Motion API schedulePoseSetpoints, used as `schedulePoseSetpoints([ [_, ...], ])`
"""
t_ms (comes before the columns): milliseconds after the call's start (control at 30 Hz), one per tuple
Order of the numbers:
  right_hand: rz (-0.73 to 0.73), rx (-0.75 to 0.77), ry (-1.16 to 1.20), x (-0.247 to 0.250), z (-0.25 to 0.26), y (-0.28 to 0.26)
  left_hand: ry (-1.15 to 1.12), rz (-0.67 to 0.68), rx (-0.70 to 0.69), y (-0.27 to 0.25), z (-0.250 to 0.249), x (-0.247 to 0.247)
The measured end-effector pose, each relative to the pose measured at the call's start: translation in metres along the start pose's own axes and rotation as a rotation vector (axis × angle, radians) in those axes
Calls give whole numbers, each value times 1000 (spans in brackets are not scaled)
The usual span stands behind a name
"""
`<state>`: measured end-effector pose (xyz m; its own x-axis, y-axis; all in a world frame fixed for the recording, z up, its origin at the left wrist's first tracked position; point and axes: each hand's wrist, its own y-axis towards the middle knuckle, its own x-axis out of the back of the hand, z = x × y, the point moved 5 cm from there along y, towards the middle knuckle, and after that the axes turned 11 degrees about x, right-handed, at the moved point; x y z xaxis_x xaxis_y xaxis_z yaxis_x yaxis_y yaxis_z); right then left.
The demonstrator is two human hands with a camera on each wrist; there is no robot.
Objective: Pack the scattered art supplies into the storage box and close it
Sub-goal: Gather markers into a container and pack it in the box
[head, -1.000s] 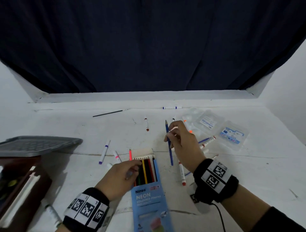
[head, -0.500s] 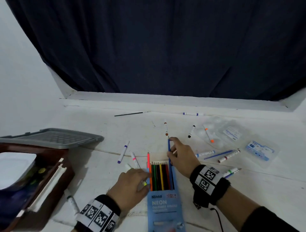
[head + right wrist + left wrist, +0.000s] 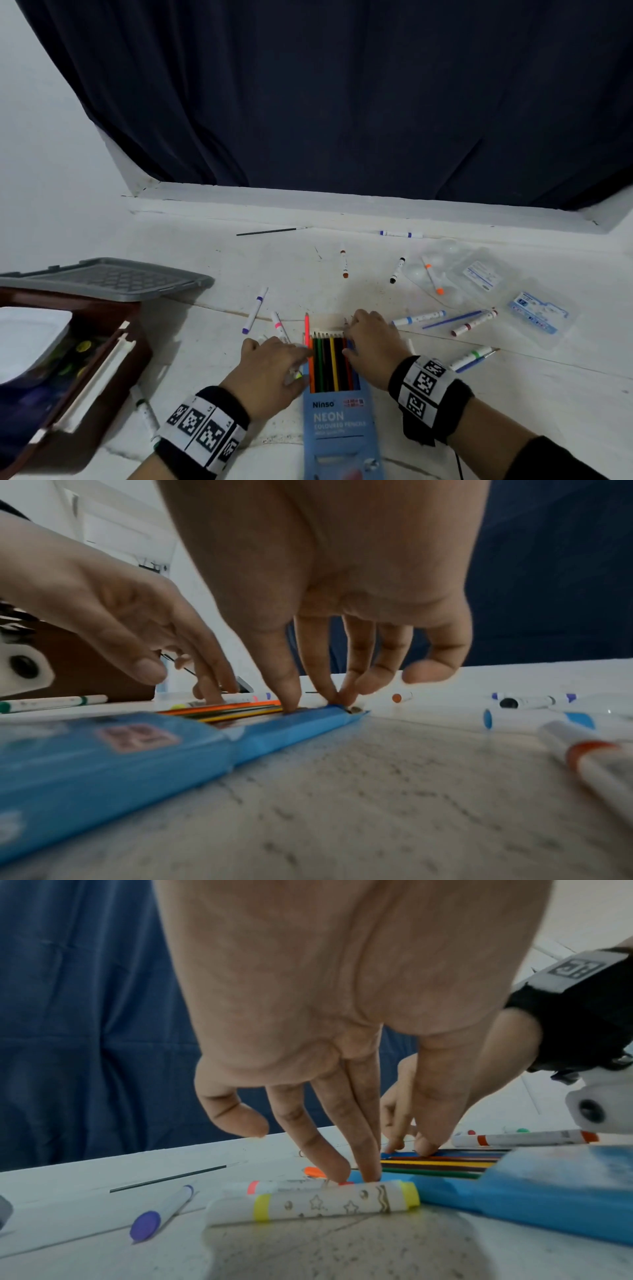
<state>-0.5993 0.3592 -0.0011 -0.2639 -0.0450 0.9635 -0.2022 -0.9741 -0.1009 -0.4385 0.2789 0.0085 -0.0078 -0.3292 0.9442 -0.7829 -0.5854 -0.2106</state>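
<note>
A blue "Neon" pencil box (image 3: pixel 337 428) lies open on the white table, with several coloured pencils (image 3: pixel 329 363) in it. My left hand (image 3: pixel 294 353) rests at the box's left edge with straight fingers (image 3: pixel 366 1161) pressing down beside an orange pencil (image 3: pixel 307 329) that sticks out. A yellow-banded marker (image 3: pixel 315 1203) lies under that hand. My right hand (image 3: pixel 349 339) presses its fingertips (image 3: pixel 289 699) on the blue pencil (image 3: pixel 404 1154) at the box's right side. The brown storage box (image 3: pixel 102 370) stands open at the left, and its grey lid (image 3: pixel 113 279) lies behind it.
Loose markers lie around: purple (image 3: pixel 255 310), pink (image 3: pixel 279 325), brown (image 3: pixel 343 260), black (image 3: pixel 397 270), blue (image 3: pixel 418 318), red (image 3: pixel 474 322), green (image 3: pixel 471 356). A thin brush (image 3: pixel 270 231) lies far back. Clear plastic packs (image 3: pixel 539 311) sit at the right.
My right hand carried the blue pencil from the table into the pencil box and now presses it flat. The left hand stayed at the box's left edge. The view swung left.
</note>
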Motion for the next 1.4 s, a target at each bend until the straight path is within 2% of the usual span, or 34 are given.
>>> schedulePoseSetpoints([
  [67, 31, -3, -70, 1, 5, -9, -30, -12, 14, 1, 1, -1],
  [167, 40, -20, 8, 4, 7, -21, -60, -15, 49, 1, 1, -1],
  [367, -125, -52, 326, 5, 3, -36, -93, -13, 75, 3, 0, -3],
  [467, -174, -60, 385, 3, 8, -39, -135, -4, 67, 6, -5, -3],
  [667, -143, -116, 667, 3, 9, -45, -512, -37, 112, 9, -3, 2],
  [767, -236, -148, 841, 14, 6, -49, -779, -57, 98, 4, -5, 11],
  [833, -338, -114, 905, 29, 5, -52, -947, -96, 54, -3, -9, 28],
  [933, -470, 10, 967, 63, 10, -59, -1028, -181, -18, -11, -16, 68],
  [1067, -578, 140, 941, 107, 19, -68, -988, -222, -160, -20, -34, 123],
  [1233, -663, 306, 973, 144, 31, -79, -939, -247, -264, -30, -53, 166],
  [1400, -701, 251, 950, 141, 24, -78, -943, -331, -286, -26, -56, 170],
])
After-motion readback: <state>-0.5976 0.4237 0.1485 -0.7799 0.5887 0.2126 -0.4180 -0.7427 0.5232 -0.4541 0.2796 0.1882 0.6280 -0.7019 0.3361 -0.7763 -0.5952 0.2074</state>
